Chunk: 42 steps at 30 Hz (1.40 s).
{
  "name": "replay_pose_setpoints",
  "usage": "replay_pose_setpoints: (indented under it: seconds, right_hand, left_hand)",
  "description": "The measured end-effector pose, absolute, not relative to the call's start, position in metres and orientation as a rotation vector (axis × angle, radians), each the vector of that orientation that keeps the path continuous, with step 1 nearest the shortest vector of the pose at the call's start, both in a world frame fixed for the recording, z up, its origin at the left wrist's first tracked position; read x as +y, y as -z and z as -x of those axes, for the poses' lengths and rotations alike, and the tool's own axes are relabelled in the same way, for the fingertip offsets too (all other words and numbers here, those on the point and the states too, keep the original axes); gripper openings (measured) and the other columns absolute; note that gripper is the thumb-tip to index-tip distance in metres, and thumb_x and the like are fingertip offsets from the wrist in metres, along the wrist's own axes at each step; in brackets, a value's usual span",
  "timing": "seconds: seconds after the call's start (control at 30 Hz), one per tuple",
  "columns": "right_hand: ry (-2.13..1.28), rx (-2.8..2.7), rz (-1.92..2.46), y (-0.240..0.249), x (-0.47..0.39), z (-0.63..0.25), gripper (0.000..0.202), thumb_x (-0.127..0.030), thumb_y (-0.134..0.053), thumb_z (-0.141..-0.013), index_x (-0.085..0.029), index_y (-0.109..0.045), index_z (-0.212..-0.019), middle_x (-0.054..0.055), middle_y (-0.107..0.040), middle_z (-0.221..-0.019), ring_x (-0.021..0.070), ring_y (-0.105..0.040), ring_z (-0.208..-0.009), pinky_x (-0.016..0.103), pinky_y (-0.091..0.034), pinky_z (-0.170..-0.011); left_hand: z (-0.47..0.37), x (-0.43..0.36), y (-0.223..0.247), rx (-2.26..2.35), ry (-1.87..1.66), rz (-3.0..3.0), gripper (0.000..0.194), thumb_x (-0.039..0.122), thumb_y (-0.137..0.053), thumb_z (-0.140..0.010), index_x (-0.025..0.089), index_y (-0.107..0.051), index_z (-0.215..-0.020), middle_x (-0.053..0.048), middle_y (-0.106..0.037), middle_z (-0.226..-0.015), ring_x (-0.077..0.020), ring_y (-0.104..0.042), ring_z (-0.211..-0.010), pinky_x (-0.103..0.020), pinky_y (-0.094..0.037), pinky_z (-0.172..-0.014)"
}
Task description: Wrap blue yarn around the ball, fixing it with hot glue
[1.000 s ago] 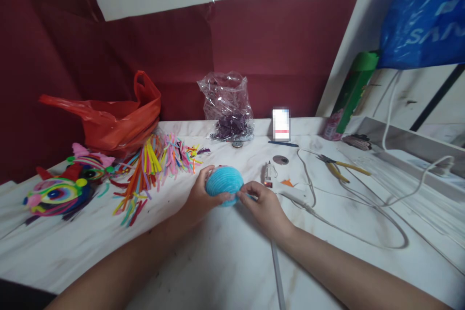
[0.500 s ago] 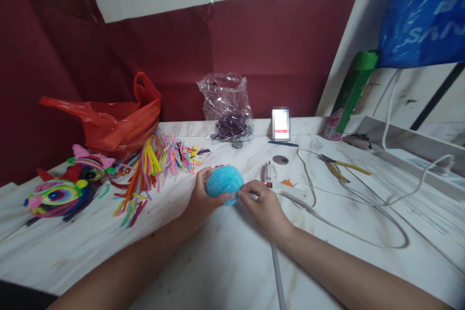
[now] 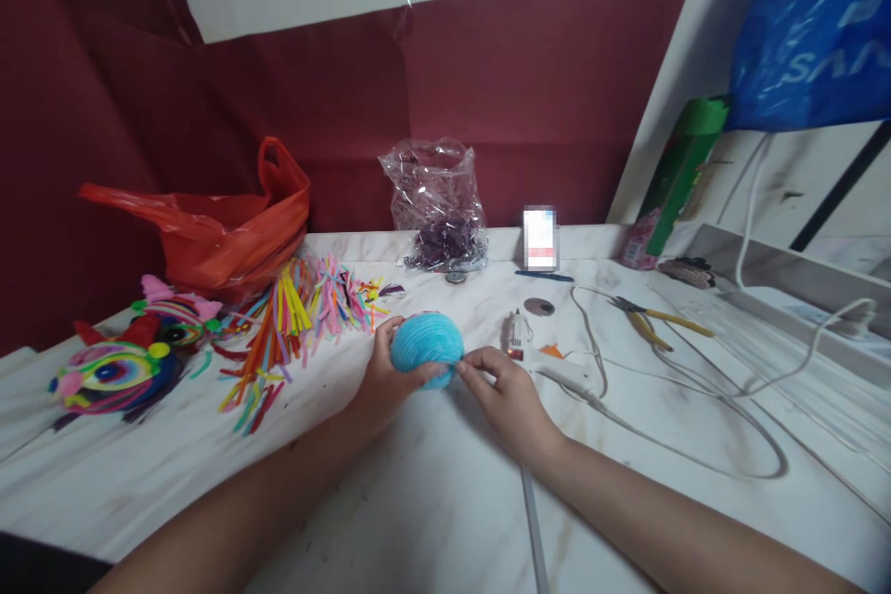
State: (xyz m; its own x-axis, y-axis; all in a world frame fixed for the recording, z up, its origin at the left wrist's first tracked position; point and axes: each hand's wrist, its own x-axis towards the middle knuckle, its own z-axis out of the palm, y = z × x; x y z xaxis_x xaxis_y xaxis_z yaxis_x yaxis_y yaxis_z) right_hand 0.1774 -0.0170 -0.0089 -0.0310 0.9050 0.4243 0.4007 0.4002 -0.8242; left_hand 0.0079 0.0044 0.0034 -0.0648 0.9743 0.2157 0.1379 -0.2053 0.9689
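Note:
A ridged light-blue ball [image 3: 427, 345], its surface covered in fuzzy windings like pipe cleaner, is held above the middle of the table. My left hand [image 3: 393, 367] grips it from the left, thumb across its lower front. At the ball's right edge, the thumb and forefinger of my right hand [image 3: 502, 394] are pinched together. Whatever lies between those fingertips is too small to make out. Just right of that hand is a white glue gun [image 3: 557, 367] with its cord trailing off to the right.
Bundles of coloured pipe cleaners [image 3: 296, 297], bright fuzzy animal figures [image 3: 111, 376] and a red plastic bag [image 3: 229, 232] lie left. Behind are a clear bag [image 3: 438, 204] and a lit phone [image 3: 540, 239]. Yellow-handled pliers [image 3: 654, 325], a green can [image 3: 678, 181] and cords are right.
The ball has turned slightly and shifted a little to the left in my left hand. My right hand stays pinched at its right edge.

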Motion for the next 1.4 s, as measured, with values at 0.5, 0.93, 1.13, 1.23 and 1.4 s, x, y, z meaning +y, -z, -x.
replay_pose_setpoints:
  seconds: [0.5,0.93,1.13,1.23,1.4]
  right_hand:
    - [-0.549,-1.624,1.221,0.0076,-0.0174,-0.176,0.022,-0.034,-0.056,-0.081,-0.021,-0.057,-0.064,0.003,-0.063,-0.069,0.0185,-0.06,-0.069,0.03,-0.045,-0.065]
    - [-0.547,-1.62,1.246,0.0085,-0.0121,-0.18,0.02,-0.032,-0.06,-0.077,-0.02,-0.057,-0.062,0.003,-0.062,-0.067,0.0189,-0.058,-0.07,0.03,-0.045,-0.066]
    - [-0.579,-1.595,1.289,0.0111,-0.0109,-0.1786,0.016,-0.031,-0.061,-0.074,-0.02,-0.057,-0.062,0.003,-0.064,-0.067,0.019,-0.059,-0.069,0.03,-0.045,-0.066]
    - [-0.598,-1.592,1.298,0.011,-0.0115,-0.1782,0.017,-0.031,-0.061,-0.074,-0.02,-0.057,-0.062,0.003,-0.064,-0.067,0.0191,-0.06,-0.069,0.03,-0.046,-0.064]
    - [-0.613,-1.608,1.295,0.0088,-0.0137,-0.1776,0.02,-0.035,-0.06,-0.075,-0.02,-0.057,-0.062,0.003,-0.064,-0.067,0.0195,-0.06,-0.069,0.03,-0.046,-0.066]
  left_hand:
    - [-0.0102,-0.0006,-0.0064,1.211,-1.373,-1.485,0.082,0.032,-0.083,-0.048,0.021,-0.041,-0.118,-0.011,-0.047,-0.126,-0.0301,-0.048,-0.116,-0.038,-0.042,-0.093]
    - [-0.0068,0.0012,-0.0079,1.168,-1.216,-1.442,0.08,0.037,-0.079,-0.054,0.02,-0.039,-0.121,-0.013,-0.05,-0.125,-0.0282,-0.054,-0.107,-0.037,-0.046,-0.085]
    - [-0.0029,0.005,-0.0061,1.203,-1.161,-1.484,0.082,0.035,-0.082,-0.052,0.019,-0.043,-0.123,-0.013,-0.05,-0.125,-0.0322,-0.051,-0.113,-0.04,-0.044,-0.089]
    - [-0.0016,0.0066,-0.0049,1.202,-1.135,-1.521,0.084,0.037,-0.083,-0.05,0.02,-0.043,-0.123,-0.013,-0.051,-0.124,-0.0324,-0.052,-0.111,-0.04,-0.044,-0.088]
    - [-0.0041,0.0041,-0.0094,1.227,-1.152,-1.547,0.088,0.036,-0.085,-0.047,0.019,-0.043,-0.123,-0.014,-0.052,-0.125,-0.0338,-0.051,-0.113,-0.043,-0.043,-0.091]
